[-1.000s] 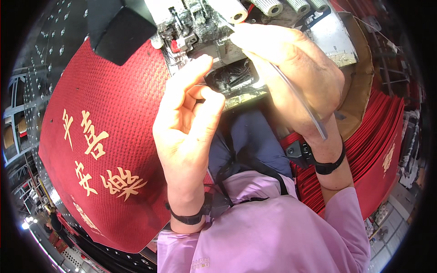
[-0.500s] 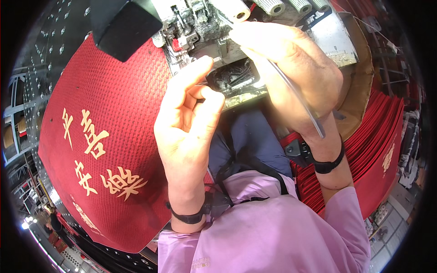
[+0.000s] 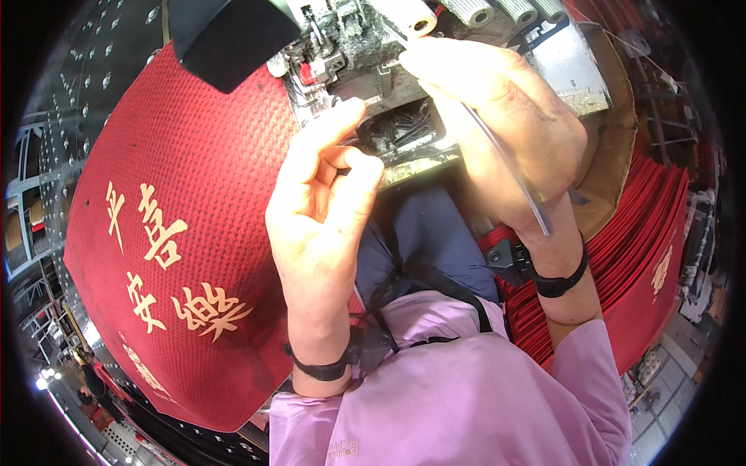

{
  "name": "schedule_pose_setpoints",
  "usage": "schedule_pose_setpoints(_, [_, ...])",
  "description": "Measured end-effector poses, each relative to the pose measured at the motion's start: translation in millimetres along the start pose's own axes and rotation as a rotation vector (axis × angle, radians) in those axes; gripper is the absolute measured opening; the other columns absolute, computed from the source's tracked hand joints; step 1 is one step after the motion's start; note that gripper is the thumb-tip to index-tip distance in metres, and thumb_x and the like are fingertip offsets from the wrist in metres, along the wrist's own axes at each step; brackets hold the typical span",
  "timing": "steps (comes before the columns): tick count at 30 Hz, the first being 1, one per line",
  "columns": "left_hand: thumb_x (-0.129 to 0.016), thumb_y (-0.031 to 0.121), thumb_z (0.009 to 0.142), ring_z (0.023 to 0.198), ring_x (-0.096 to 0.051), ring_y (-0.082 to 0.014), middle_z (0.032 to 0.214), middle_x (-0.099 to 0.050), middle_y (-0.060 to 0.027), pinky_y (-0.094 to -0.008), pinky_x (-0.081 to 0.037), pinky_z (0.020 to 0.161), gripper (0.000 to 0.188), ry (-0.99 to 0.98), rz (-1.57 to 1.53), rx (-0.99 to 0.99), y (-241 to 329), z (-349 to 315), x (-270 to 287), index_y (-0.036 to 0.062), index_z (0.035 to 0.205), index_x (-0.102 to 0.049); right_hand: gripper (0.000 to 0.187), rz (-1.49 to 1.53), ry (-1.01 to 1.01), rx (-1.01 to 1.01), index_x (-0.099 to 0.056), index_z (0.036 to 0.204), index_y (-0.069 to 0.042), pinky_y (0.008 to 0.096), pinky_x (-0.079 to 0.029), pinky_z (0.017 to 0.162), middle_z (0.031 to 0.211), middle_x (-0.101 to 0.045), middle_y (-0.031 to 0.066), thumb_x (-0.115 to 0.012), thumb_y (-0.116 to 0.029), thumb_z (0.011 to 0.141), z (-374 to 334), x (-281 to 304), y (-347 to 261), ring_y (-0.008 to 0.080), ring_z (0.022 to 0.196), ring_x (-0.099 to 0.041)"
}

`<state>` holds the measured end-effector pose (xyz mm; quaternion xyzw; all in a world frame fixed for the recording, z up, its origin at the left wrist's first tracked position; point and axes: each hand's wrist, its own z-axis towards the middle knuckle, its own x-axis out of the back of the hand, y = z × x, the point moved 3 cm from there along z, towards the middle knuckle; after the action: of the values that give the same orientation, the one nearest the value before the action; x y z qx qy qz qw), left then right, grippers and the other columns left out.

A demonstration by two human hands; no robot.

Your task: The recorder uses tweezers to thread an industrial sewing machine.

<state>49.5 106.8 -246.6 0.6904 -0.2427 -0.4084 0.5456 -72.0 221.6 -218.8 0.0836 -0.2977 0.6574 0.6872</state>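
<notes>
My left hand [image 3: 322, 198] is raised at the front of a lint-covered sewing machine [image 3: 392, 93], its fingers curled and the index finger reaching toward the mechanism. Thumb and a bent finger come together there; whatever lies between them is too small to make out. Closed around a slim grey metal tool [image 3: 509, 167], my right hand [image 3: 501, 101] is held over the machine's right part. The tool's blunt rear end sticks out below the hand, while its front end is lost in glare near the ribbed rollers [image 3: 470, 12]. Below my hands, a dark recess [image 3: 400, 128] in the machine stands exposed.
A large red mat [image 3: 210, 155] with gold characters lies at left on a dark studded table [image 3: 89, 70]. A black angular block [image 3: 237, 43] overhangs it. At right are a cardboard box [image 3: 618, 155] and a stack of red mats [image 3: 622, 264].
The black block and the machine appear slightly farther right in the picture. Both hands keep nearly the same pose, and the metal tool remains in my right hand.
</notes>
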Motion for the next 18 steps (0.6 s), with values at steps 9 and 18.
schedule_pose_setpoints(9, [-0.061, -0.006, 0.088, 0.089, -0.052, -0.0066, 0.107, -0.058, -0.0034, -0.0207, -0.045, 0.083, 0.043, -0.029, -0.031, 0.018, -2.3, 0.3, 1.2, -0.0039, 0.131, -0.054, 0.028, 0.016, -0.004, -0.031, -0.072, 0.101, 0.000, 0.0300, -0.057, 0.079, 0.098, -0.073, 0.0124, -0.071, 0.009, 0.074, -0.1, -1.7, -0.8, 0.0233, 0.090, -0.071])
schedule_pose_setpoints(18, [-0.061, -0.007, 0.088, 0.092, -0.051, -0.0063, 0.118, -0.059, -0.0042, -0.0208, -0.046, 0.084, 0.042, -0.027, 0.002, 0.023, -3.7, 0.8, 5.5, -0.0042, 0.130, -0.055, 0.029, -0.026, 0.017, -0.002, -0.072, 0.101, -0.001, 0.0305, -0.057, 0.080, 0.099, -0.073, 0.0111, -0.074, 0.007, 0.073, -3.5, -6.8, -2.5, 0.0229, 0.090, -0.071])
